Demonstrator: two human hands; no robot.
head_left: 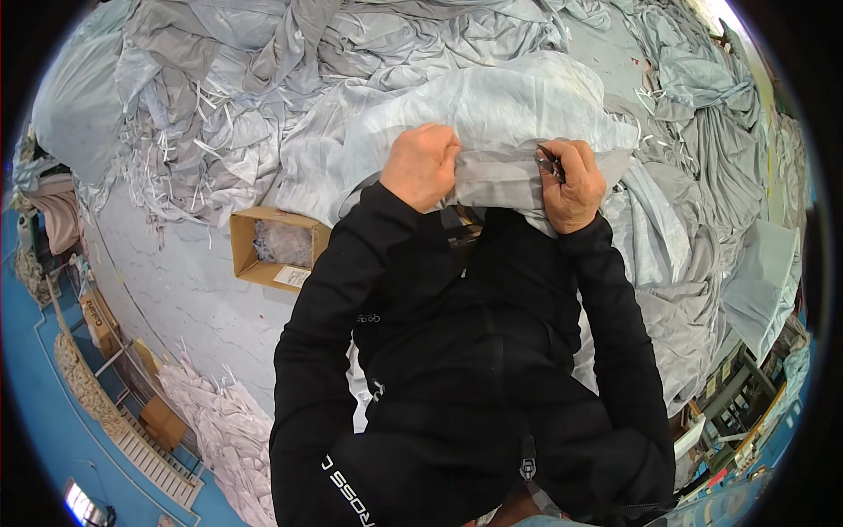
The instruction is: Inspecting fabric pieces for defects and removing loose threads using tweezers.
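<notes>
Heaped grey fabric [211, 132] covers much of a pale worktop [176, 285] beyond an open cardboard box [248, 239]. In our head view, right of that box, we hold a pale grey cloth [496, 180]: our left hand [421, 167] clutches it with curled fingers; our right hand [575, 189] grips it too, a small dark object [551, 163] in its fingers.

Even, bright light covers the pale grey cloth [509, 110] at upper centre, with soft shadows in its folds. The black jacket [492, 351] swallows detail at lower centre. White glare burns at the upper right rim and lower left. Fisheye edges bend, soften and end in black.
</notes>
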